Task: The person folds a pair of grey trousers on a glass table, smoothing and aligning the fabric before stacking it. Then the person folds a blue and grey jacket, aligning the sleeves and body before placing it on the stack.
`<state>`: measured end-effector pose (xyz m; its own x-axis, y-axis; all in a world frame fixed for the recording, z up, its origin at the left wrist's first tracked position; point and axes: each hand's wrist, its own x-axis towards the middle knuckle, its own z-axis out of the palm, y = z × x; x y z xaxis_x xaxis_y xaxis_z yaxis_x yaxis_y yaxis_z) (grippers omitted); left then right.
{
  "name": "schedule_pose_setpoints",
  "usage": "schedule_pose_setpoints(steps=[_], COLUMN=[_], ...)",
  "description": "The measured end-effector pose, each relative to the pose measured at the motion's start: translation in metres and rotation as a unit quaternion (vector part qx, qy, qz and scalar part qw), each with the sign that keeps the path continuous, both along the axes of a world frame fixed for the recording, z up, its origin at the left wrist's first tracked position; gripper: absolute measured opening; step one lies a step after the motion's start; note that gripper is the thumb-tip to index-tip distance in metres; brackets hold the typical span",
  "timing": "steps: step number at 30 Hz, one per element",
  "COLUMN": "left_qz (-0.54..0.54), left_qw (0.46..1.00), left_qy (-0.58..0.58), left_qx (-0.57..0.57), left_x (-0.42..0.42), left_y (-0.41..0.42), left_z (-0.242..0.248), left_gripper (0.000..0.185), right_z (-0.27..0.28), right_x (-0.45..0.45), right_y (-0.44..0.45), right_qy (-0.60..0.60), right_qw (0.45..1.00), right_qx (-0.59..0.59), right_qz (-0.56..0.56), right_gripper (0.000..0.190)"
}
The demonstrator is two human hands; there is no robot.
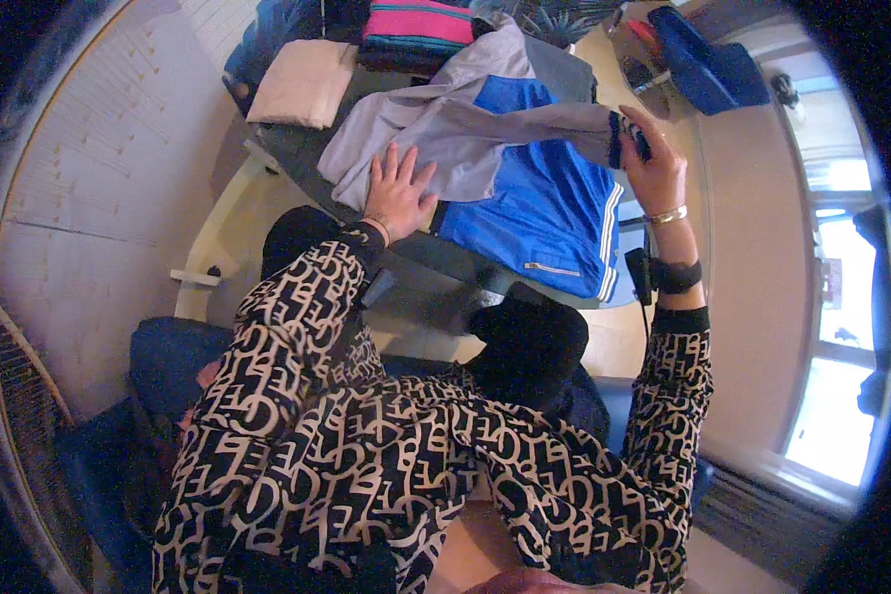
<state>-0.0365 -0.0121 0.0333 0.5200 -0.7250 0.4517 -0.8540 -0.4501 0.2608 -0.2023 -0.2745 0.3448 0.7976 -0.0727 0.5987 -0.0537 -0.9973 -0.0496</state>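
Note:
A blue and grey jacket [542, 200] lies spread over a dark table, with white stripes along its right edge and a zipped pocket near its lower right. My left hand [401, 189] rests flat on the grey fabric at the jacket's left part, fingers spread. Out to the right, my right hand [650, 160] grips the dark striped cuff of a grey sleeve [557, 125], which stretches across the blue body. Part of the cuff is hidden by my fingers.
A folded cream cloth [304, 82] lies at the table's upper left. Beside it, a pink and teal folded item [416, 26] sits on dark fabric. A blue chair [705, 63] stands at the upper right. The dark table [445, 260] curves before my knees.

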Motion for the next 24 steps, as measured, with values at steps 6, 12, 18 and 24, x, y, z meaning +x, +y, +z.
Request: schedule_pose_setpoints(steps=[6,12,18,24], left_qz=[-0.048,-0.161,0.002,0.106], left_qw=[0.997,0.986,0.961,0.880], left_qy=[-0.039,0.029,0.273,0.387], left_qx=[0.055,-0.013,-0.040,-0.255], left_x=[-0.004,0.011,0.054,0.066], left_y=[-0.030,-0.078,-0.072,-0.049], left_z=[0.029,0.050,0.029,0.008], left_gripper=[0.041,0.039,0.035,0.047], right_z=[0.001,0.033,0.026,-0.054], right_x=[-0.007,-0.007,-0.075,-0.133], right_y=[-0.009,0.026,0.039,0.004], right_qy=[0.007,0.036,0.239,0.346], right_qw=[0.985,0.979,0.933,0.894], right_qx=[0.154,0.202,0.242,0.279], right_qz=[-0.073,-0.003,0.120,0.060], right_gripper=[0.036,0.030,0.021,0.020])
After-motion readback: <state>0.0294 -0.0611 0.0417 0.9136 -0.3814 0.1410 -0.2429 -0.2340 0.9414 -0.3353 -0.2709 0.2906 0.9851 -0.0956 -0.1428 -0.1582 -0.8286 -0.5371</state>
